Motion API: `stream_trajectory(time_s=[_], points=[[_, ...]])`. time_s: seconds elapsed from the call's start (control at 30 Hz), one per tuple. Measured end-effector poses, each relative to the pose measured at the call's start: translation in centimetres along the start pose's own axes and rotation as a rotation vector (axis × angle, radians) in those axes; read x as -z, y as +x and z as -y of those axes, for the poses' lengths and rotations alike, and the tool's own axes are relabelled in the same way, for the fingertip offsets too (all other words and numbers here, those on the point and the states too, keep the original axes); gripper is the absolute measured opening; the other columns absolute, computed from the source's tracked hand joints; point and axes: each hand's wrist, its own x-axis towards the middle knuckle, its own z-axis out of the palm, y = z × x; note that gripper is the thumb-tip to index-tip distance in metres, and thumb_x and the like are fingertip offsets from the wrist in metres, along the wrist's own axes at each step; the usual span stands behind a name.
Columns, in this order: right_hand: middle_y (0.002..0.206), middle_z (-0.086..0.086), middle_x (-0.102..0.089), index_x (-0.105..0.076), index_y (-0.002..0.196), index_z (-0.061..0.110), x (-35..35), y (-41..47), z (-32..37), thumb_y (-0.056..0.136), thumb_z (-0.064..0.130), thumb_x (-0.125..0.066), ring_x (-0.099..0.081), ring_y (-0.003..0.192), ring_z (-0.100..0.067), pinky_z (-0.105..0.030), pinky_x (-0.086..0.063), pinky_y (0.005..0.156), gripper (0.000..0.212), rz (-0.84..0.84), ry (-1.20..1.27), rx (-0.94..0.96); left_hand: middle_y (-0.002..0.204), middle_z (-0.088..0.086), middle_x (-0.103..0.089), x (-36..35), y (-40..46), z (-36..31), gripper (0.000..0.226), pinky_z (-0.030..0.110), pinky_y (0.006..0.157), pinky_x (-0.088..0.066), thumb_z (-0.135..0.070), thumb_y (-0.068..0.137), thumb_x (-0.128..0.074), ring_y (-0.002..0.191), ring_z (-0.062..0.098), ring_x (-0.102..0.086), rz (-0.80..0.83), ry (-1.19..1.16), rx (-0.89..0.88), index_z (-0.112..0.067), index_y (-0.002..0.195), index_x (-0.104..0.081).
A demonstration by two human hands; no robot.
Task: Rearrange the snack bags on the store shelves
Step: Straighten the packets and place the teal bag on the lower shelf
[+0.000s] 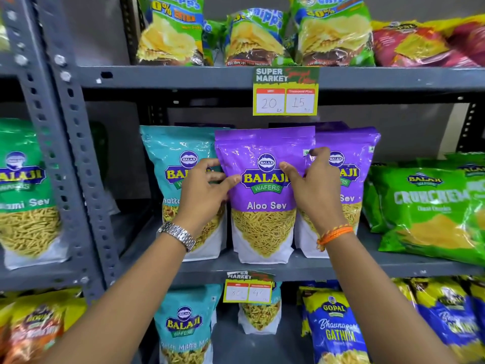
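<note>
1. We face a grey shelf rack with three levels in view; the middle shelf is where we work.
2. By our judgement, the step in hand is setting the front purple bag upright at the middle of that shelf. It stands on its base, between a teal bag at 9 o'clock and a second purple bag at 3 o'clock, overlapping both.
3. Our left hand pinches the purple bag's left edge, thumb on the front and fingers curled behind. Our right hand grips its right edge the same way, fingers partly closed.
4. The next move likely calls for squaring the bag with its neighbours, then letting go gently so that it does not tip forward.
5. Green bags lie slumped at 3 o'clock, further along the shelf.
6. The bags have clear windows: the purple one shows thin yellow strands, the teal one a darker mix.
7. A price tag hangs at 12 o'clock.
</note>
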Motion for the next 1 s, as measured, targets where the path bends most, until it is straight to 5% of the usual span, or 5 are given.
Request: stream_trajectory(time_s=[0.23, 0.37, 0.6, 0.77, 1.0], points=[[0.074, -0.001, -0.070, -0.053, 0.122, 0.012, 2.3, -3.9, 2.1, 0.091, 0.043, -0.070, -0.068, 0.083, -0.035, -0.037, -0.041, 0.066, 0.047, -0.180, -0.116, 0.141, 0.093, 0.000, -0.075, 5.6, -3.3, 1.1, 0.021, 0.033, 0.084, -0.059, -0.012, 0.087, -0.077, 0.086, 0.014, -0.072, -0.304, 0.102, -0.191, -0.020, 0.104, -0.066], [0.088, 0.003, -0.072, -0.058, 0.115, 0.018, -2.7, -10.1, 3.0, 0.084, 0.037, -0.077, -0.073, 0.084, -0.023, -0.044, -0.058, 0.079, 0.041, 0.191, 0.146, 0.128, 0.113, 0.002, -0.064, 7.4, -3.9, 4.6, 0.030, 0.047, 0.097, -0.056, -0.017, 0.085, -0.075, 0.106, 0.024, -0.064, -0.475, 0.286, -0.201, -0.018, 0.112, -0.062], [0.166, -0.013, -0.024, -0.013, 0.159, 0.008, -11.6, -14.4, 1.7, 0.098, 0.023, -0.058, -0.018, 0.156, -0.028, -0.038, -0.018, 0.129, 0.077, 0.520, 0.114, 0.144, 0.120, -0.004, -0.067, 9.0, -3.1, 8.6, 0.075, 0.049, 0.106, -0.051, -0.054, 0.065, -0.077, 0.117, 0.023, -0.065, -0.080, 0.191, 0.271, -0.031, 0.128, -0.043], [0.161, -0.012, -0.030, -0.016, 0.157, 0.006, -13.3, -14.0, 1.8, 0.089, 0.000, -0.057, -0.026, 0.152, -0.024, -0.022, -0.016, 0.124, 0.080, 0.471, 0.170, 0.064, 0.122, -0.009, -0.066, 9.6, -3.1, 9.4, 0.083, 0.044, 0.108, -0.051, -0.059, 0.064, -0.080, 0.121, 0.018, -0.064, 0.071, 0.053, 0.276, -0.028, 0.132, -0.044], [0.153, -0.011, -0.045, -0.030, 0.153, 0.012, -14.7, -13.3, 1.3, 0.092, 0.014, -0.066, -0.037, 0.147, -0.025, -0.041, -0.033, 0.123, 0.070, 0.481, 0.199, 0.003, 0.126, -0.002, -0.068, 11.0, -4.8, 10.2, 0.056, 0.048, 0.104, -0.054, -0.038, 0.091, -0.073, 0.115, 0.015, -0.065, -0.048, 0.191, 0.146, -0.022, 0.139, -0.049]])
